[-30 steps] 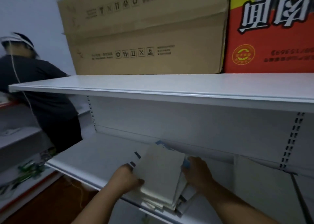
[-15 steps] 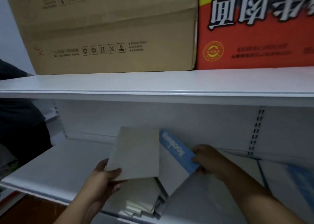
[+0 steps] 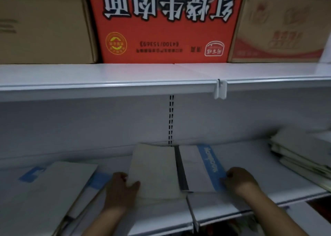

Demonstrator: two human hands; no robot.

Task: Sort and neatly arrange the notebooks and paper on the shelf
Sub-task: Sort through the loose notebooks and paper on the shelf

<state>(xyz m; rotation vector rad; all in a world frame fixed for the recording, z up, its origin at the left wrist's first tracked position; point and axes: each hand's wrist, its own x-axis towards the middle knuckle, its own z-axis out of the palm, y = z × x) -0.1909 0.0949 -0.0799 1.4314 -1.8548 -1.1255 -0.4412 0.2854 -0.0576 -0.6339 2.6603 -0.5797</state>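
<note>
My left hand (image 3: 121, 191) pinches the plain notebook (image 3: 154, 171); my right hand (image 3: 240, 180) clamps the blue-striped notebook (image 3: 200, 169). Both lie side by side on the shelf (image 3: 268, 191) between my hands, long axes running away from me. Loose stack (image 3: 300, 155) lies right, nearer my right hand.

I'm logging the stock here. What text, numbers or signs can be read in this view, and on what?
Red carton, printed upside down: "红烧牛肉面"
Same carton, small number, upside down: "(4100/15369)"
Same carton: a round yellow seal and a white brand badge, both too small to read.
Right brown carton: red characters, too blurred to read.
Left brown carton: print too blurred to read.
Blue-striped notebook at the right hand: white lettering on the stripe, blurred; not legible.
</note>
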